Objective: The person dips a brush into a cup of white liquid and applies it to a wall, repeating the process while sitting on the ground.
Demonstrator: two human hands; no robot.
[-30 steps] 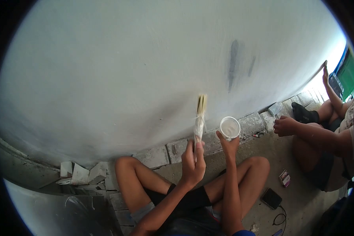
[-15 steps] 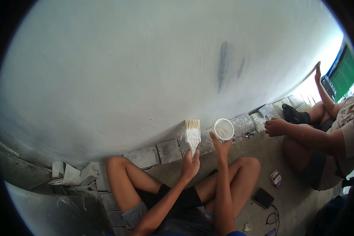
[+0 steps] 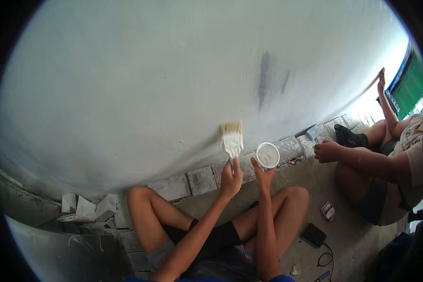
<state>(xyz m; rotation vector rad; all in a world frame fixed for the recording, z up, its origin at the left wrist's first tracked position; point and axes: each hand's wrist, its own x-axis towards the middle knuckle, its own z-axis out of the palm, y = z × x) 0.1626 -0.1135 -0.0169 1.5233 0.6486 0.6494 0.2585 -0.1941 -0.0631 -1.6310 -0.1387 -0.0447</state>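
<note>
My left hand is closed on the handle of a wide paint brush. The brush stands bristles up, its pale bristles at or close to the lower part of the whitish wall; whether they touch it I cannot tell. To the right, my right hand grips a small round white cup from below and the side. Pale greyish-white stuff shows inside the cup. Two dark grey smears mark the wall above the cup.
A person sits cross-legged at the right, one hand raised to the wall. Blocks line the wall's foot. On the floor lie a phone-like black device with a cable and a small box. Broken pieces are piled at left.
My left hand has moved the brush upward and slightly right, along or toward the wall. My right hand and the cup have hardly moved.
</note>
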